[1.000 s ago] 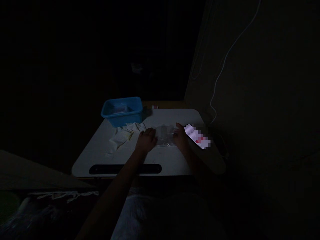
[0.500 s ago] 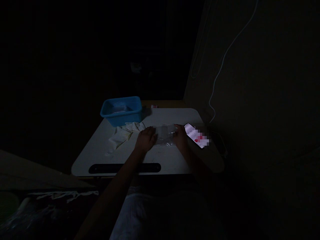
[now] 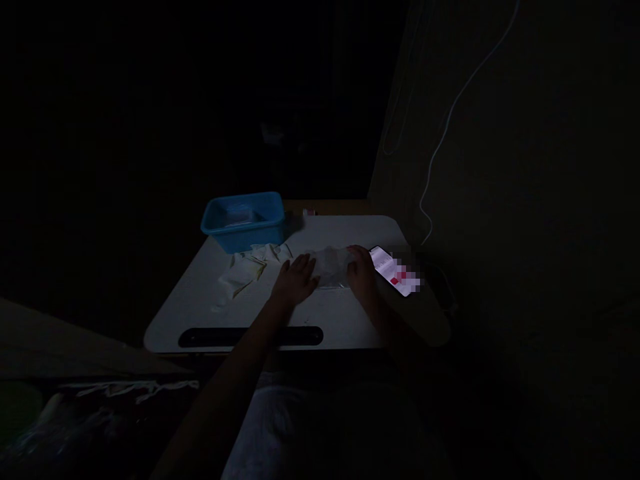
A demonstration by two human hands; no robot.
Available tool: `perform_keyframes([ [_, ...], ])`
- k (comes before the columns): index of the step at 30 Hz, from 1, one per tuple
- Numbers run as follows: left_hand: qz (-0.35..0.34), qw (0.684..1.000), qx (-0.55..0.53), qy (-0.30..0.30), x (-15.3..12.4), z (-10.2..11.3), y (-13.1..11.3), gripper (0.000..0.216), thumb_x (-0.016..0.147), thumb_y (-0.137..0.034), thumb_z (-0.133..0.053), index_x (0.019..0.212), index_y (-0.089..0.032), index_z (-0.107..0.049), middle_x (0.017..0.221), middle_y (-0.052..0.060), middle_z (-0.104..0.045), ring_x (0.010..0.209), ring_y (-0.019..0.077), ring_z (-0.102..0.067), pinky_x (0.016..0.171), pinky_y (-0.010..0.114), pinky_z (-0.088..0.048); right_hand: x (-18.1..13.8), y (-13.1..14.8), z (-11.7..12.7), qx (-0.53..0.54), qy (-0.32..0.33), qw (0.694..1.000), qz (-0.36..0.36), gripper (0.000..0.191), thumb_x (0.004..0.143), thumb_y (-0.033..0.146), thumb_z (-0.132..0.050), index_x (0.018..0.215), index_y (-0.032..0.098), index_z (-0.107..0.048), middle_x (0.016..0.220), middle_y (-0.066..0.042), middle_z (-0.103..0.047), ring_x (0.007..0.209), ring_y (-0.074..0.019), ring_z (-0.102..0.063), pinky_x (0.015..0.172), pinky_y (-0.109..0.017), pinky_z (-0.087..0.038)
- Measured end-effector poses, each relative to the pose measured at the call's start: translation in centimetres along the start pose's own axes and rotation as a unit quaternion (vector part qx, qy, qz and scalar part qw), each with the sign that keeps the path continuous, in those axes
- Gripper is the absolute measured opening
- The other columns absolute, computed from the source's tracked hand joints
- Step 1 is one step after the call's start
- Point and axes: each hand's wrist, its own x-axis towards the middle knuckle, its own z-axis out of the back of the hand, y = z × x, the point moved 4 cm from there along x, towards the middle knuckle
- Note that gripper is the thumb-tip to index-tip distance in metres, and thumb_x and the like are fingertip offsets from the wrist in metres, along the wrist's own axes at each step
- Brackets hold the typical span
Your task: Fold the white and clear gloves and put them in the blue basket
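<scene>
One piece of clear plastic (image 3: 333, 268) on the desk (image 3: 345, 320), left hand (image 3: 294, 280) spread flat at its edge, right hand (image 3: 362, 273) curled, grip unclear! Blue tub (image 3: 250, 237), crumpled pale bundle (image 3: 244, 272), glowing phone (image 3: 387, 267) beside the right hand: all unmoved since a second ago.

On the counter (image 3: 345, 231), a plastic bag (image 3: 332, 268) lies between the left hand (image 3: 295, 281) and the right hand (image 3: 361, 273); right of these, a smartphone (image 3: 386, 264); left, crumpled sheeting (image 3: 245, 272), before a tub (image 3: 250, 236) at the rear left. A slot (image 3: 215, 337) borders the near edge.
</scene>
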Motion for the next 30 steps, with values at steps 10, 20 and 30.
perform_keyframes([
  [10, 0.004, 0.998, 0.027, 0.051, 0.2, 0.1, -0.1, 0.062, 0.085, -0.041, -0.03, 0.137, -0.008, -0.025, 0.145, 0.014, -0.021, 0.134, 0.0234, -0.02, 0.106, 0.048, -0.019, -2.3, 4.2, -3.3, -0.172, 0.288, 0.932, 0.138, 0.051, 0.092, 0.039, -0.022, 0.13, 0.011, -0.04, 0.139, -0.012, -0.037, 0.13, -0.022, -0.029, 0.106, -0.047, -0.021],
  [20, 0.011, 1.0, -0.007, 0.013, 0.4, -0.4, 0.2, 0.065, 0.085, -0.049, -0.031, 0.135, -0.008, -0.03, 0.143, 0.017, -0.026, 0.133, 0.0271, -0.023, 0.105, 0.05, -0.018, -2.1, 0.4, -2.5, -0.193, 0.183, 0.962, 0.057, 0.055, 0.089, 0.042, -0.031, 0.125, 0.004, -0.046, 0.132, -0.021, -0.043, 0.127, -0.0279, -0.035, 0.104, -0.044, -0.024],
  [30, 0.073, 0.994, -0.017, -0.082, -0.5, 0.7, 0.9, 0.043, 0.085, -0.024, -0.031, 0.122, -0.009, -0.047, 0.131, 0.017, -0.046, 0.122, 0.0252, -0.041, 0.098, 0.041, -0.035, -2.1, 0.6, -2.4, -0.204, 0.169, 0.964, 0.03, 0.061, 0.088, 0.045, -0.031, 0.122, -0.002, -0.046, 0.131, -0.026, -0.042, 0.127, -0.0314, -0.033, 0.104, -0.046, -0.024],
])
